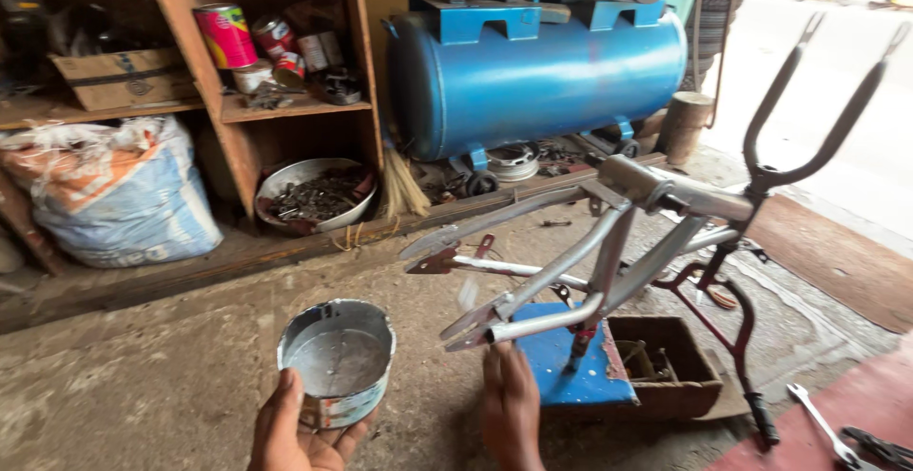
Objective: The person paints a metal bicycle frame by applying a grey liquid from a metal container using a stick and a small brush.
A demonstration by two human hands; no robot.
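Observation:
My left hand (295,433) holds a dented round metal tin (336,362) from below; the tin is open at the top and looks empty. My right hand (511,409) is raised just under the rear fork ends of a bare silver bicycle frame (609,252), fingers together, holding nothing. The frame stands upside down, with its dark front fork (808,119) pointing upward at the right. A blue stool top (571,357) lies under the frame beside my right hand.
A blue air compressor tank (537,76) stands behind the frame. Wooden shelves (295,105) hold cans; a bowl of scrap parts (319,195) and a filled sack (119,195) sit at the left. A wooden box (666,366) and a wrench (818,423) lie at the right.

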